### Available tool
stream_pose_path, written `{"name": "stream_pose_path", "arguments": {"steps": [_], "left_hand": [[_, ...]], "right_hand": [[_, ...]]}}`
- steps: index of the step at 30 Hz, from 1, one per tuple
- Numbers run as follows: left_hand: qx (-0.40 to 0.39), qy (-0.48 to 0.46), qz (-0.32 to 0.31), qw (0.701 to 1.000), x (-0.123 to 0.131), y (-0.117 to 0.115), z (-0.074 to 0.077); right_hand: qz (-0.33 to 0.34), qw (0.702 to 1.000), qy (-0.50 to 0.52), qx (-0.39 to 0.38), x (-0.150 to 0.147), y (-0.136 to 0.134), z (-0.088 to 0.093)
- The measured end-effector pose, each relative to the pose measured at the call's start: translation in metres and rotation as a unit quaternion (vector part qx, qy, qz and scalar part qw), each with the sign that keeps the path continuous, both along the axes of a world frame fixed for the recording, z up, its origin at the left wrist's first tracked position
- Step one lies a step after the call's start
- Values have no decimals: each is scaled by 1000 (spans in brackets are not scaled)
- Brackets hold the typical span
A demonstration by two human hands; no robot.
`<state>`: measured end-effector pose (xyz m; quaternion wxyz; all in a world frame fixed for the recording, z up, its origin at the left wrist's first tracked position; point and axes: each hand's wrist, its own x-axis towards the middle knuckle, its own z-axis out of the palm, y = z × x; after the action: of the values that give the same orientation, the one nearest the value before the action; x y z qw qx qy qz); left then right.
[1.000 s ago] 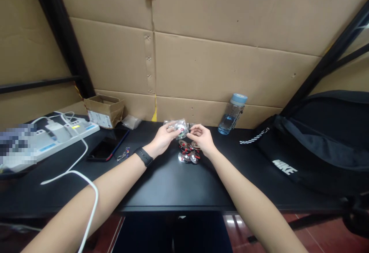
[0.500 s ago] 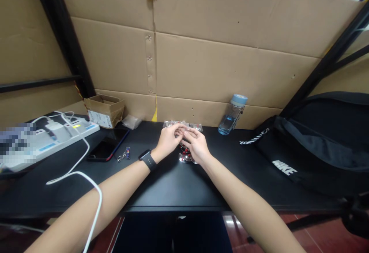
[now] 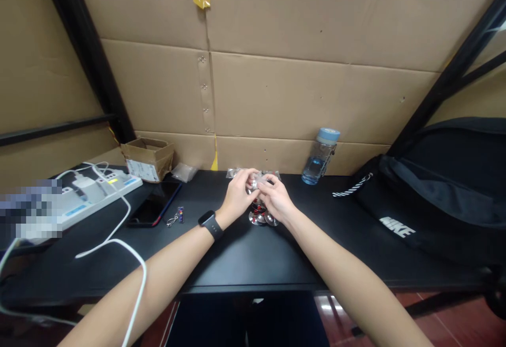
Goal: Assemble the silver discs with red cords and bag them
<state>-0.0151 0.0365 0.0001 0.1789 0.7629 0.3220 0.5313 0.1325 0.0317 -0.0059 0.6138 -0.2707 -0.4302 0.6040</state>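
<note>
My left hand (image 3: 237, 195) and my right hand (image 3: 279, 199) meet over the middle of the black table, fingers closed together. Between the fingertips shows a small clear plastic bag (image 3: 260, 179) with something shiny; its contents are partly hidden by the fingers. Below the hands lie several shiny round metal discs with red parts (image 3: 271, 219), some covered by my right hand. Behind the fingers, flat clear packets (image 3: 232, 173) lie along the table's back edge.
Left are a white power strip (image 3: 95, 203) with cables, a phone (image 3: 155, 203), a keyring (image 3: 180, 215), an open cardboard box (image 3: 149, 152) and a plastic bag (image 3: 184, 172). Right are a water bottle (image 3: 319, 158) and a black backpack (image 3: 443, 199). A white cable (image 3: 138, 297) crosses my left forearm.
The view has shifted slightly. My hands have turned a little, and the clear bag between the fingertips now shows more plainly. More of the metal discs below are uncovered.
</note>
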Motion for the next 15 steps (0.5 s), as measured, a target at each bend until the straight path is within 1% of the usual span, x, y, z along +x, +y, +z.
{"name": "stream_pose_path", "arguments": {"steps": [2, 3, 5, 7, 12, 15], "left_hand": [[34, 19, 56, 998, -2, -1, 1], [43, 29, 71, 996, -3, -1, 1], [48, 51, 72, 995, -5, 1, 1], [42, 68, 48, 996, -8, 3, 2], [7, 105, -35, 994, -17, 12, 2], [-13, 128, -70, 989, -24, 15, 2]], "right_hand": [[-15, 1000, -1, -1, 2, 2, -1], [-26, 1000, -2, -3, 3, 3, -2], [-44, 999, -7, -6, 5, 4, -2], [-60, 998, -14, -4, 8, 5, -1], [-101, 994, -32, -4, 15, 7, -1], [-108, 993, -49, -8, 19, 10, -3]]}}
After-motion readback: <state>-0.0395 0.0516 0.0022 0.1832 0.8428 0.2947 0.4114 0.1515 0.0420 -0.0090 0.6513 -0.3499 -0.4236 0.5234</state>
